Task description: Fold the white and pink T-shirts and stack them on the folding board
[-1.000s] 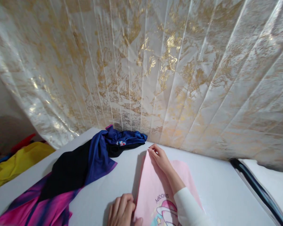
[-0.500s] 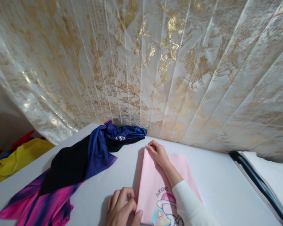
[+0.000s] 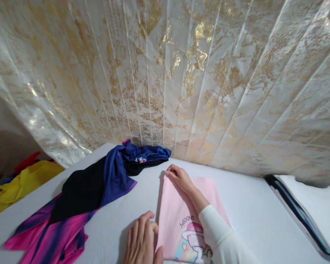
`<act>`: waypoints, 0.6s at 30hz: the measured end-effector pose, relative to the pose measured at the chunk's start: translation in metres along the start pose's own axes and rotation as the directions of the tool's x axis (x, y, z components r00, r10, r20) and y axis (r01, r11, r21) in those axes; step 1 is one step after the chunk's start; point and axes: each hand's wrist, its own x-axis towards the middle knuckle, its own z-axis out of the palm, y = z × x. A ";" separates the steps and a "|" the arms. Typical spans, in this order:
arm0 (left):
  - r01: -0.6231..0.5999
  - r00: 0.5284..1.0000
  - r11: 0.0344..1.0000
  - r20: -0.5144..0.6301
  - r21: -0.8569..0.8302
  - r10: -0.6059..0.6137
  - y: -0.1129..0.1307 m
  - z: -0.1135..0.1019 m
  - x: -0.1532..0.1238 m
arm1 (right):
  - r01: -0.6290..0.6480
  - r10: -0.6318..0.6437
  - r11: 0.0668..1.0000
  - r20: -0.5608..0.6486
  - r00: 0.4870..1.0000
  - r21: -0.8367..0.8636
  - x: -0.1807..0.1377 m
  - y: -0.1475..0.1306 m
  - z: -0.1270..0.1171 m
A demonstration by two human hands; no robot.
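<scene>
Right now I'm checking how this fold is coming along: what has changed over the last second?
The right hand slid the far left corner of the pink shirt slightly leftward, squaring that edge. The left hand loosened from a curled pinch at the near left edge to flatter fingers resting beside it. The blue, black and magenta garment and the yellow cloth stayed put.

Place: a home, likely a bedroom or laundry corner
Backdrop: gold-and-white curtain (image 3: 181, 80)
Surface: white table (image 3: 253, 216)
Signs: loose clothes (image 3: 99, 187), yellow cloth (image 3: 24, 185)

Right hand (image 3: 179, 177) stretched forward, left hand (image 3: 143, 240) flat
</scene>
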 end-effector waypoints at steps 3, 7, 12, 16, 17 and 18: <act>-0.152 0.986 0.983 -0.048 0.107 0.158 0.000 0.009 0.002 | 0.030 -0.029 0.999 0.024 0.999 -0.046 0.002 0.002 0.000; -0.462 0.885 0.873 0.019 0.153 0.465 -0.003 0.014 0.005 | 0.024 -0.014 0.984 0.055 0.998 -0.178 0.009 -0.002 0.006; -0.477 0.875 0.872 0.153 0.108 0.459 -0.006 0.002 0.006 | -0.050 0.066 0.945 0.037 0.997 -0.323 0.017 -0.017 0.015; -0.385 0.908 0.922 0.200 0.047 0.369 -0.001 -0.006 0.019 | -0.064 0.070 0.928 0.001 0.998 -0.367 -0.004 -0.029 -0.003; -0.340 0.926 0.939 0.195 0.053 0.324 0.003 -0.007 0.026 | -0.060 0.062 0.926 -0.008 0.998 -0.373 -0.016 -0.032 -0.010; -0.300 0.939 0.952 0.191 0.059 0.285 0.008 -0.007 0.033 | -0.055 0.053 0.924 -0.016 0.998 -0.379 -0.031 -0.034 -0.017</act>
